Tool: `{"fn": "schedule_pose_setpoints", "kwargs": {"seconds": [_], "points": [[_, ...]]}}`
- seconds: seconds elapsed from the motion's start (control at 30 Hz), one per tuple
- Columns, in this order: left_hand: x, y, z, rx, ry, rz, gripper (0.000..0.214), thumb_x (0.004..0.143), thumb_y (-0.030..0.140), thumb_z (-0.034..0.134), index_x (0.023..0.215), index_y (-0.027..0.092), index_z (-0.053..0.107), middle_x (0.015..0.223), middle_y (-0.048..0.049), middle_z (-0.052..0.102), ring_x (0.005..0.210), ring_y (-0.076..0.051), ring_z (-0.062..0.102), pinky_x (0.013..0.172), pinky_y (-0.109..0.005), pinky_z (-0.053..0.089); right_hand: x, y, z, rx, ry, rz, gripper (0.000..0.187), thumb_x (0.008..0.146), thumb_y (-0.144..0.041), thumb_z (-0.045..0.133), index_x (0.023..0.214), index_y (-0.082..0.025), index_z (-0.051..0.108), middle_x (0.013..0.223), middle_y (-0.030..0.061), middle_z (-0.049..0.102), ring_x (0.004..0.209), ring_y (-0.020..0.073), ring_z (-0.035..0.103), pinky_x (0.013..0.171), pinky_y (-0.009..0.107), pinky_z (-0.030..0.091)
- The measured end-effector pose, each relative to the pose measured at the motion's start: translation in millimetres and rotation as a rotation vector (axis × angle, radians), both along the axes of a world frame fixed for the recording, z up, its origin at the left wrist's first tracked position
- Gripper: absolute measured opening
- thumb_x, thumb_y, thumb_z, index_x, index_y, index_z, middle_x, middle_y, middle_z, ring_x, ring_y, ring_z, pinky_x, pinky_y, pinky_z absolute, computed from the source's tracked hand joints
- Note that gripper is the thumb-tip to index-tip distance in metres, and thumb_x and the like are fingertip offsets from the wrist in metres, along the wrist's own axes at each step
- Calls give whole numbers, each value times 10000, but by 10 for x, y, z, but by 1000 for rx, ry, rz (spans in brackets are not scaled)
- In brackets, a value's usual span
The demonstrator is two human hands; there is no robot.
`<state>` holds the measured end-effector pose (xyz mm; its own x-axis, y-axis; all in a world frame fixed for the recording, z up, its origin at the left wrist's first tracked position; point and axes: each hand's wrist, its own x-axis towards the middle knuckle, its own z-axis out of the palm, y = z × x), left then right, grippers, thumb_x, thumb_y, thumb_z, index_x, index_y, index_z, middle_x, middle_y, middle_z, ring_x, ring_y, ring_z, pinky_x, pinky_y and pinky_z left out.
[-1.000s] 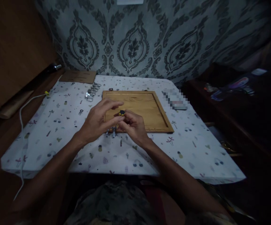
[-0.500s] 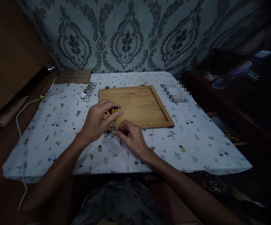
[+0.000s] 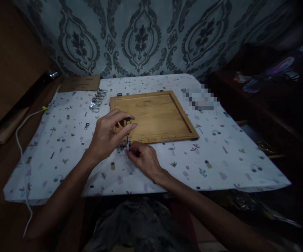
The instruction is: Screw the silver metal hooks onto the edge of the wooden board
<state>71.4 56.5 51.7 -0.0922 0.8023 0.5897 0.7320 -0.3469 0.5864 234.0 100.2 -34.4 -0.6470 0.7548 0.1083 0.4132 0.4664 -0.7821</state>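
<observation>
Left grip (image 3: 105, 134): closed around a small black-and-yellow tool handle (image 3: 127, 121), at the eight o'clock corner of a rectangular, framed, brown wooden panel (image 3: 153, 115). Right grip (image 3: 145, 159): narrow, fingertips at a silver metal fitting (image 3: 127, 144), panel's seven o'clock edge; cannot tell whether clasped. Panel: flat on white patterned counter (image 3: 151, 183). Silver metal clustered pieces (image 3: 96, 104): ten o'clock, apart from panel.

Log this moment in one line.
left hand: holds black-and-yellow tool | right hand: at metal fitting | wooden panel: flat on patterned cloth
</observation>
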Motion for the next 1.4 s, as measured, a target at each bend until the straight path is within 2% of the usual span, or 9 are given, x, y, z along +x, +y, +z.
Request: {"fn": "schedule_pose_setpoints", "kwargs": {"seconds": [0.33,0.57,0.8,1.07,1.23,1.4], "points": [[16,-8,10,-16,1,7,166,988,349,675,1000,198,745,901,-16,718,758,-131,621,724,-253,541,14,-9,-70,-193,123,0,158,889,-297,685,778,-193,725,694,8,711,640,172,637,644,288,460],[21,-5,-8,11,-19,-12,132,973,300,691,1002,184,749,888,-11,709,738,-123,614,705,-239,525,36,34,-62,-237,115,86,162,915,-308,637,813,-192,687,686,3,677,638,168,608,649,282,445],[22,-1,-19,6,-42,-8,110,958,295,707,995,201,751,884,-7,713,717,-121,609,693,-240,518,6,76,-104,-322,141,114,168,917,-308,634,782,-210,651,660,-2,699,645,172,649,674,279,469],[26,-2,-22,18,-39,-2,100,953,282,708,995,205,756,874,-7,711,725,-124,612,678,-241,520,3,120,-92,-474,158,129,201,896,-328,697,748,-202,648,642,-4,695,602,151,649,632,260,488],[40,-4,-25,17,-49,3,102,946,278,719,1011,211,762,878,-9,706,741,-128,624,666,-237,532,-7,120,-67,-580,202,129,193,881,-269,693,719,-191,623,595,-40,623,475,109,577,552,237,444],[30,-34,-6,27,-8,10,114,944,259,724,1036,210,770,877,-12,700,755,-129,632,671,-235,543,-6,117,-26,-634,241,139,191,882,-199,669,700,-186,615,567,-54,585,457,94,552,524,216,421]]}}
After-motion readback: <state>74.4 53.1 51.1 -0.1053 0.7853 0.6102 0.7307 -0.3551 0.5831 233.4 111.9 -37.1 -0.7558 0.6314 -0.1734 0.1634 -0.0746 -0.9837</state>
